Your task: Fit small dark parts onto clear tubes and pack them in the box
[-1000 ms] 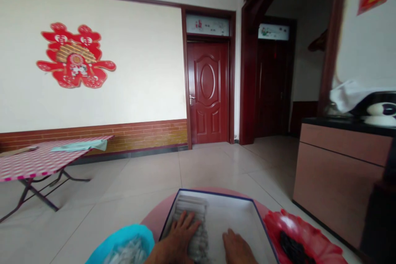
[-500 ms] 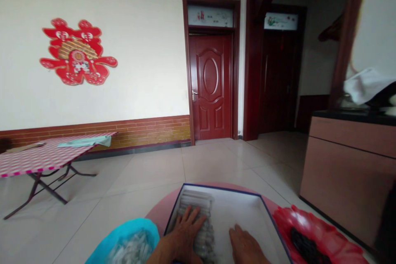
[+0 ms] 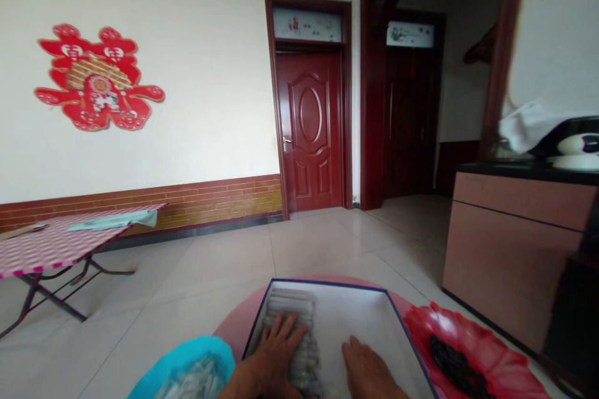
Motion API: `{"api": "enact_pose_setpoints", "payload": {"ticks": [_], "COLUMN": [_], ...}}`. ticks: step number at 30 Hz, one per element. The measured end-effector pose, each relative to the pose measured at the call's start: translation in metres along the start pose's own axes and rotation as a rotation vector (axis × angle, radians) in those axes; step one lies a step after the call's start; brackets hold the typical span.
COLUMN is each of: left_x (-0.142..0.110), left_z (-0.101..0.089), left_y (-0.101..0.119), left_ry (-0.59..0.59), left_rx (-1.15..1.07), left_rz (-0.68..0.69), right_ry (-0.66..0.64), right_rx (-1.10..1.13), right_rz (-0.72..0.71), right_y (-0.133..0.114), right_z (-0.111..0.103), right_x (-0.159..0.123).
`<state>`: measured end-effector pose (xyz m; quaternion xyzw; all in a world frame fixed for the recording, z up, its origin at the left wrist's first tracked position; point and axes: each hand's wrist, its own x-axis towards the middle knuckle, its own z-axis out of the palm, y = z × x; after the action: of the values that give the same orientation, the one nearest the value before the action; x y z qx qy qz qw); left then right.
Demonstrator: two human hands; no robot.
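A shallow white box (image 3: pixel 353 305) with a dark blue rim lies in front of me. Along its left side runs a row of thin greyish-white sticks (image 3: pixel 292 302), whose kind I cannot make out. My left hand (image 3: pixel 281 349) lies flat on this row with its fingers spread. Over the bare right part of the box is my right hand (image 3: pixel 367 368), its fingers stretched forward and holding nothing visible. To the left stands a turquoise basin (image 3: pixel 150 377) with many similar whitish pieces (image 3: pixel 196 380). A red scalloped dish (image 3: pixel 500 355) on the right holds dark items (image 3: pixel 456 365).
Under the box is a pink round surface (image 3: pixel 234 318). A folding table (image 3: pixel 51 243) with a checked cover and a pale green cloth (image 3: pixel 115 219) stands at the left. At the right is a brown cabinet (image 3: pixel 510 249). A red door (image 3: pixel 311 131) is at the back.
The view has turned slightly to the right, so the surroundings sit further left. Both hands keep nearly the same places over the box.
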<state>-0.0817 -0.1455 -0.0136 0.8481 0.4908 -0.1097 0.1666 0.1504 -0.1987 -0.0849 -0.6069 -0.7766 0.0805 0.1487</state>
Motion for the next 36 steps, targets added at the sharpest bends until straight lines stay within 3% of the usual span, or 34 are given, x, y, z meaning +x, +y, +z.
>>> {"api": "enact_pose_setpoints", "payload": {"ticks": [4, 8, 15, 21, 36], "left_x": [-0.002, -0.001, -0.005, -0.002, -0.004], "left_z": [-0.001, 0.0, -0.004, -0.001, -0.004], "left_y": [0.003, 0.003, 0.005, 0.002, 0.007], "left_ry": [0.015, 0.016, -0.003, -0.012, -0.014], "left_rx": [0.009, 0.019, 0.032, 0.07, 0.054], "left_rz": [-0.002, -0.027, -0.008, -0.025, -0.045], "right_ry": [0.028, 0.018, 0.028, -0.015, -0.031], "right_rx": [-0.05, -0.062, -0.054, -0.041, -0.083], "right_rz": [-0.001, 0.017, 0.101, 0.084, 0.076], "right_y": [0.013, 0.013, -0.019, -0.034, -0.036], "right_z": [0.027, 0.034, 0.003, -0.025, -0.031], "right_x": [0.012, 0.02, 0.023, 0.02, 0.018]}}
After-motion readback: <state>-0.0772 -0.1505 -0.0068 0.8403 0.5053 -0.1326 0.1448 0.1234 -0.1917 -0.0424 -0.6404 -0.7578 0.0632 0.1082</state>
